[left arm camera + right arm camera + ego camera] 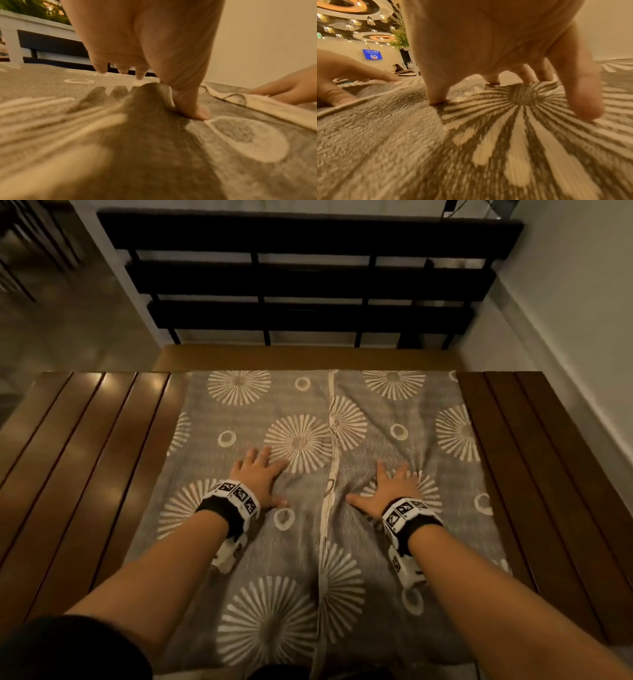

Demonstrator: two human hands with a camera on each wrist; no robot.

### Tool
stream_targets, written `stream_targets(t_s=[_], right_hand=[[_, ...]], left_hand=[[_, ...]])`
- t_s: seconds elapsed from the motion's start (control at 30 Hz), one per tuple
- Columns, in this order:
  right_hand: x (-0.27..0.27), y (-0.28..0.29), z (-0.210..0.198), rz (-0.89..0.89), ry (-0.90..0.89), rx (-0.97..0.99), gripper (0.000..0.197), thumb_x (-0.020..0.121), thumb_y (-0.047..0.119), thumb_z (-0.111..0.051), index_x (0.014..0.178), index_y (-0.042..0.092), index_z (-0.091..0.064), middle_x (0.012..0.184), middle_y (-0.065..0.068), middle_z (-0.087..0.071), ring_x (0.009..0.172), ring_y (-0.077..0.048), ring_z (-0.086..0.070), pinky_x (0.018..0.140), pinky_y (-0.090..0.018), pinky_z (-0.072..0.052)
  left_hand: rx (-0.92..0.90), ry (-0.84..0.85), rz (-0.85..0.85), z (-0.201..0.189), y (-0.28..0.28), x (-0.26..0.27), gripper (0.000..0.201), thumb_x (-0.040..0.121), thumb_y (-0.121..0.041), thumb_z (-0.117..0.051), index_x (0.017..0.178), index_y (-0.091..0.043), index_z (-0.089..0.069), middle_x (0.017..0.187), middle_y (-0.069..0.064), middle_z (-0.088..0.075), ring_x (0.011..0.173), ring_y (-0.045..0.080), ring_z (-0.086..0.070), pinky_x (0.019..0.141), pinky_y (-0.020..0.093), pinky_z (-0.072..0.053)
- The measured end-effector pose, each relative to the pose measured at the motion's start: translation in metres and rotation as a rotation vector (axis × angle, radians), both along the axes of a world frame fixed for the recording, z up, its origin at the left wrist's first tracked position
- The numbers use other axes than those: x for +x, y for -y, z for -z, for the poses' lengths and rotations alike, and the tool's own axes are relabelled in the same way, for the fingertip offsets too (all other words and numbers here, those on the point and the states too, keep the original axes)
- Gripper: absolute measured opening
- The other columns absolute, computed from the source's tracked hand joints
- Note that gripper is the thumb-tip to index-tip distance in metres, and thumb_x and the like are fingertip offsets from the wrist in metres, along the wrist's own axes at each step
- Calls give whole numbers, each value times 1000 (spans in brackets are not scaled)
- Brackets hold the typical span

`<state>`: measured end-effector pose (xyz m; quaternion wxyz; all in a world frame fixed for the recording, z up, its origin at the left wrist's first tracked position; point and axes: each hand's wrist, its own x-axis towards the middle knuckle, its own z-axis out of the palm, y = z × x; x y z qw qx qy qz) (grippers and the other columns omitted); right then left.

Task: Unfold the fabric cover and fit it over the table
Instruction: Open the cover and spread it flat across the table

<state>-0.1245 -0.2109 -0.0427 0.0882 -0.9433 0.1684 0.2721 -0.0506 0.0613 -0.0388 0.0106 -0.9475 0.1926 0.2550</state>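
Observation:
A grey fabric cover [308, 542] with pale sunburst and ring prints lies spread over the middle of a brown slatted wooden table [85, 460]. A pale seam [331, 467] runs down the cover's centre. My left hand [262, 479] lies flat on the cover left of the seam, fingers spread. My right hand [390, 487] lies flat to the right of the seam, over a sunburst. In the left wrist view the left hand [154, 75] presses its thumb into a small ridge of the cover [240, 135]. In the right wrist view the right hand [513, 81] has its fingertips pressed on the cover [488, 135].
Bare table slats show on both sides of the cover, left and right [534, 474]. A black slatted bench [308, 285] stands just beyond the far table edge. A pale wall [582, 302] is at the right. Shiny floor [51, 320] lies at the left.

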Motion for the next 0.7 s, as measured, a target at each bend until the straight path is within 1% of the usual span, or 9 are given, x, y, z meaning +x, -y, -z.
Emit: stream_targets(t_s=[0.03, 0.1, 0.13, 0.2, 0.27, 0.33, 0.47, 0.57, 0.7], right_hand=[[2, 0, 0, -11, -6, -2, 124, 60, 92, -40, 152, 24, 5, 157, -29, 4, 144, -48, -3, 118, -53, -10], [3, 4, -2, -84, -13, -6, 124, 59, 92, -40, 152, 25, 5, 158, -26, 4, 144, -47, -3, 118, -56, -13], [3, 8, -2, -138, -22, 2, 123, 59, 93, -40, 152, 27, 6, 159, -23, 8, 145, -45, -1, 117, -58, -10], [-2, 17, 3, -219, -45, 46, 124, 55, 95, -40, 150, 35, 12, 158, -11, 22, 146, -36, 13, 116, -61, 0], [-12, 24, 10, -254, -51, 72, 126, 48, 99, -34, 147, 41, 18, 154, -4, 34, 144, -29, 26, 114, -61, 8], [-19, 27, 15, -273, -14, 79, 125, 46, 100, -28, 146, 42, 20, 153, -1, 37, 142, -26, 30, 113, -60, 13], [-11, 36, 15, -315, -13, 84, 124, 45, 100, -30, 144, 45, 21, 153, 0, 36, 142, -26, 30, 112, -58, 16], [-4, 44, 13, -342, -19, 92, 124, 42, 101, -28, 141, 48, 25, 154, 0, 35, 143, -26, 29, 113, -58, 15], [-13, 38, 14, -328, 21, 91, 121, 46, 100, -27, 143, 46, 22, 154, 1, 35, 143, -25, 28, 112, -55, 18]], left_hand=[[-13, -49, -3, 3, -1, -7, 109, 66, -74, -65, 150, -43, -3, 162, 5, 9, 147, 36, 6, 116, 57, -6], [-16, -115, 2, 10, -5, -23, 122, 56, -84, -62, 148, -46, 9, 160, 2, 20, 147, 34, 14, 115, 58, 1], [-1, -119, 13, 14, -7, -29, 128, 51, -88, -60, 146, -48, 15, 159, 2, 25, 145, 34, 19, 115, 59, 5], [34, -120, 28, 20, -11, -38, 134, 44, -94, -55, 141, -49, 26, 155, 1, 34, 143, 33, 27, 113, 60, 9], [49, -135, 20, 21, -14, -45, 135, 41, -97, -49, 137, -50, 32, 153, 1, 38, 141, 32, 32, 112, 61, 12], [43, -130, -2, 22, -15, -51, 134, 38, -100, -44, 135, -51, 34, 153, 1, 38, 141, 32, 32, 112, 60, 14], [38, -122, -50, 22, -14, -62, 136, 29, -103, -34, 135, -51, 34, 153, 0, 38, 141, 32, 31, 112, 60, 14], [31, -131, -73, 19, -11, -63, 138, 30, -103, -36, 137, -50, 32, 153, -1, 38, 141, 32, 32, 112, 60, 15], [34, -139, -81, 18, -10, -63, 138, 31, -103, -38, 137, -50, 33, 152, -1, 39, 140, 33, 33, 112, 62, 14]])
